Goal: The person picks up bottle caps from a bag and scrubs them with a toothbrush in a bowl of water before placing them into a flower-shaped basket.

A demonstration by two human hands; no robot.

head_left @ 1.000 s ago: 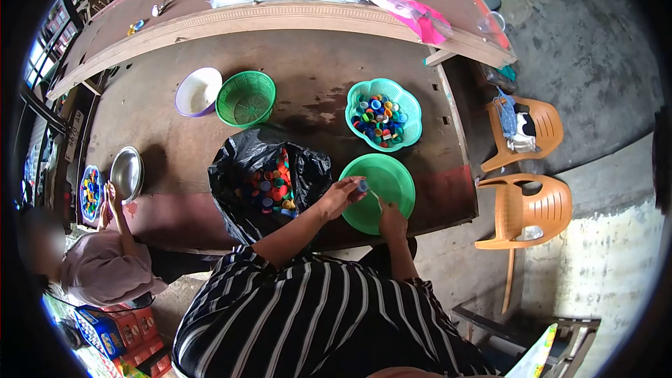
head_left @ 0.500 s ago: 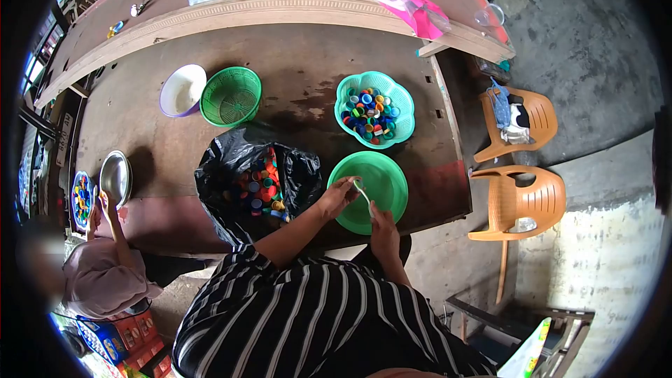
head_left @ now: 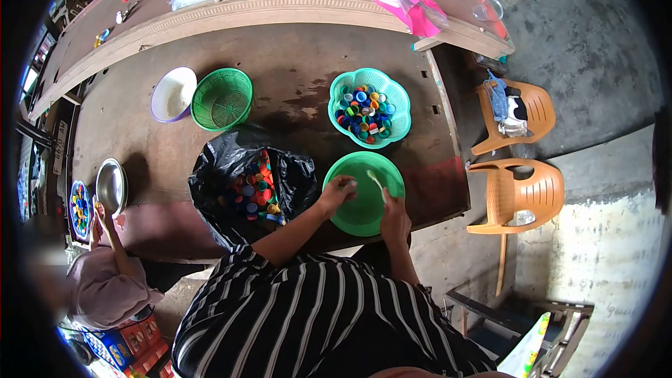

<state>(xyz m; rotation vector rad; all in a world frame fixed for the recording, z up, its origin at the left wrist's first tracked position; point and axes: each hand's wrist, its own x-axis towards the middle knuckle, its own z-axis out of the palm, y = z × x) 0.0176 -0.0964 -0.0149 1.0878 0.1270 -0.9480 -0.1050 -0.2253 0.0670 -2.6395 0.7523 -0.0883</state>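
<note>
My left hand is over the left part of a green plastic basin, fingers pinched on a small pale bottle cap that they partly hide. Over the basin's right side, my right hand grips a thin white toothbrush, its head pointing up and away from me. Brush and cap are apart. Left of the basin lies an open black plastic bag with many coloured bottle caps inside. Behind the basin stands a turquoise basket holding more caps.
A green basket and a white bowl stand farther back on the table. At left, another person works beside a metal bowl and a tray of caps. Orange chairs stand right of the table.
My hands have moved apart; the toothbrush is now away from my left fingers and tilted up in my right hand. The view has shifted slightly.
</note>
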